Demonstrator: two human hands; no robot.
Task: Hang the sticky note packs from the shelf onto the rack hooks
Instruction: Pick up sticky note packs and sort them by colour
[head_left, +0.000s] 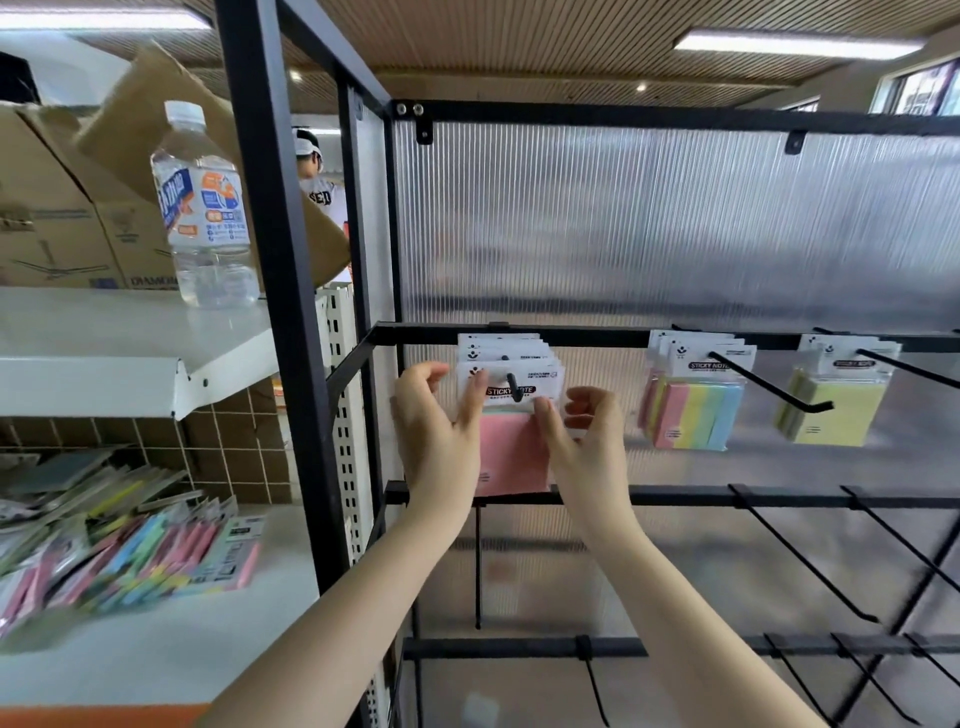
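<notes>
Head view: both hands are up at the rack's top-left hook (514, 389), working a pink sticky note pack (511, 452) onto it. Left hand (436, 431) has its forefinger laid flat up the pack's white header card at approx 9 o'clock of the hook, thumb and other fingers curled loosely beside it; whether the thumb pinches the card edge, can't tell. Right hand (582, 436) grips the header's lower right corner at approx 4 o'clock of the hook, w/ a narrow thumb-and-finger pinch. Two-sided hold probably keeps the thin card square so its punched hole rides the hook tip; the tip already shows through the front of the card.

More packs hang behind it on the same hook. At 3 o'clock, a multi-colour pack group (693, 405) and a yellow pack group (836, 405) hang from long black wire hooks w/ upturned ends, which stop packs sliding off.

Materials: glossy film wrap, stiff white card headers, matte black steel frame, ribbed translucent backing panel (649, 223).

At 8 o'clock, the white shelf (156, 654) carries a loose heap of remaining packs (119, 561). Upper shelf holds a clear water bottle (202, 208) and cardboard boxes.
</notes>
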